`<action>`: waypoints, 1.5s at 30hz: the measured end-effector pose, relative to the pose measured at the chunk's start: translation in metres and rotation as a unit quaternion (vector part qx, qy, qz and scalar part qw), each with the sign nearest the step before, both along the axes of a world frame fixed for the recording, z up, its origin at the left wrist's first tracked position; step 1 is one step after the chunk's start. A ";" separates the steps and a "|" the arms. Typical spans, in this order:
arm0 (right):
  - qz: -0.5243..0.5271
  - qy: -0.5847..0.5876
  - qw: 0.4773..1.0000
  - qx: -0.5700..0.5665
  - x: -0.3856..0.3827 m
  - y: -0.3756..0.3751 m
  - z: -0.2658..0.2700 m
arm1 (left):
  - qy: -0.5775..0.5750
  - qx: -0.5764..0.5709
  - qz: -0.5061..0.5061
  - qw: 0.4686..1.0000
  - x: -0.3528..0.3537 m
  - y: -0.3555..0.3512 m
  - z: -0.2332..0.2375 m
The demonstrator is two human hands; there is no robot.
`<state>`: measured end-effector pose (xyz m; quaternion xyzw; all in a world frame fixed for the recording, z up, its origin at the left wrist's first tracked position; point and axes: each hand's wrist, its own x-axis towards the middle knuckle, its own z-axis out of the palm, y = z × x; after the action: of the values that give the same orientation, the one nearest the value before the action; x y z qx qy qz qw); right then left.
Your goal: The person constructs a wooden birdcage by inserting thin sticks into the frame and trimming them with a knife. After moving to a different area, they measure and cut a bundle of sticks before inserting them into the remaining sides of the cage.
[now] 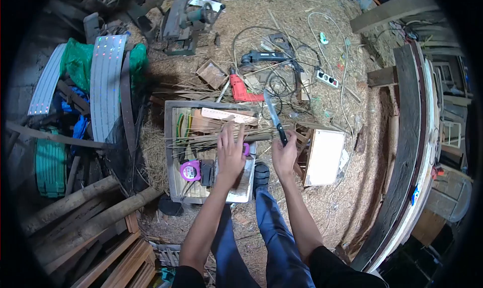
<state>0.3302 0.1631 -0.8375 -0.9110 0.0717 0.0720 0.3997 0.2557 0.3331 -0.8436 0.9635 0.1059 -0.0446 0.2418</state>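
Nearest, a purple tape measure (189,172) lies in the shallow tray (169,152). Beyond it, the left hand (231,159) spreads over thin sticks (201,141), contact unclear; the right hand (285,158) grips a knife (276,119), blade pointing away. The step seems to be handling sticks; moving calls for keeping the edge clear. Farther lies a red drill (238,88).

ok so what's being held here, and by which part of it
The right hand holds a knife by its black handle. The left hand is open over the tray, with no grip visible.
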 end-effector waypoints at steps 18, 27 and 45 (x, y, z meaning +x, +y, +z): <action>-0.014 0.246 0.969 0.012 0.035 0.016 -0.033 | 0.008 0.075 -0.070 0.995 0.023 0.014 -0.019; -0.013 0.228 0.969 0.093 0.040 0.035 -0.058 | -0.009 0.090 -0.087 0.992 0.016 0.028 -0.029; -0.040 0.060 0.993 0.094 0.026 0.062 -0.059 | -0.012 -0.011 -0.113 0.993 0.017 0.045 -0.045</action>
<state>0.3561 0.2249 -0.8961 -0.8596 0.1251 0.1173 0.4813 0.2726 0.3777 -0.8887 0.9670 -0.0076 -0.0613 0.2474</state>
